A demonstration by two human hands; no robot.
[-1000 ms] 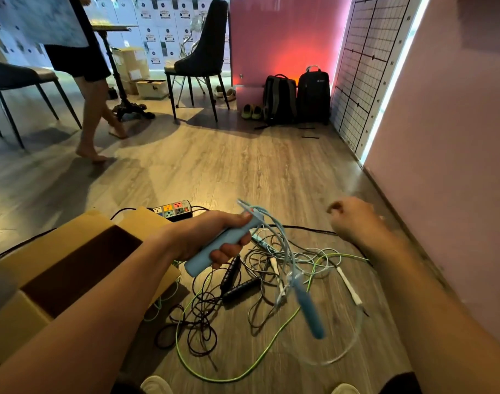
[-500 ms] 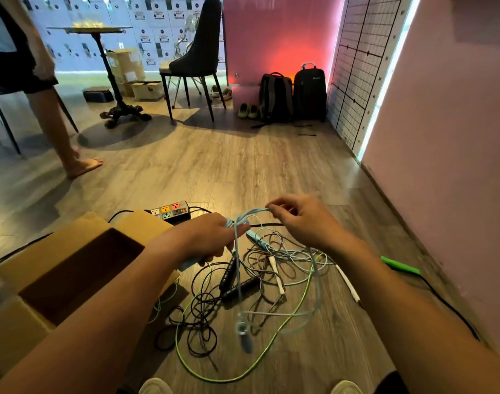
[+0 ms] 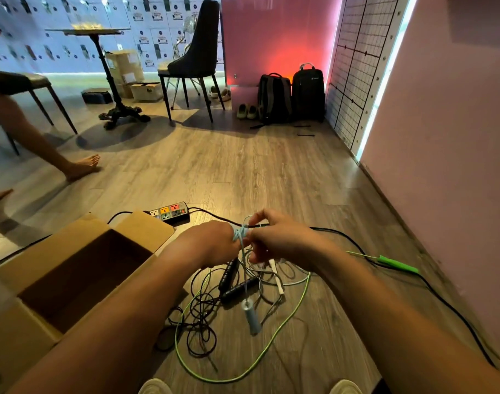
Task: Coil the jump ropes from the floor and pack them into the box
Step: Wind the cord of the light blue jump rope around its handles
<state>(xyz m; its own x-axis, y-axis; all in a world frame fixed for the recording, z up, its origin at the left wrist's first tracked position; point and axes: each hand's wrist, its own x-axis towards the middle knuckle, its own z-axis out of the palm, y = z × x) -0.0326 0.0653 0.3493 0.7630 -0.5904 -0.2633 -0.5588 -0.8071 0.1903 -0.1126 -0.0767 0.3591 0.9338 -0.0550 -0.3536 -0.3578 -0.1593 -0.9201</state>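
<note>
My left hand [image 3: 214, 241] grips one handle of the light blue jump rope [image 3: 239, 234], whose cord is bunched in turns between my two hands. My right hand [image 3: 277, 238] pinches that cord right beside the left. The rope's other blue handle [image 3: 251, 316] dangles below on a short length. On the floor beneath lies a tangle: a black rope with two black handles [image 3: 234, 282], a green rope [image 3: 271, 345] whose green handle [image 3: 396, 262] lies to the right, and a white rope [image 3: 276, 275]. The open cardboard box [image 3: 44, 263] stands at my left.
A power strip [image 3: 170, 212] with a black cable [image 3: 442, 300] lies behind the tangle. A pink wall runs along the right. Farther off are a dark chair [image 3: 196, 55], a pedestal table [image 3: 101, 52], two backpacks [image 3: 291, 93], and another person's bare legs [image 3: 41, 149] at the left.
My right hand came in from the right and took the blue cord. The long hanging loop has been wound up short at my left hand. The other person stepped further left.
</note>
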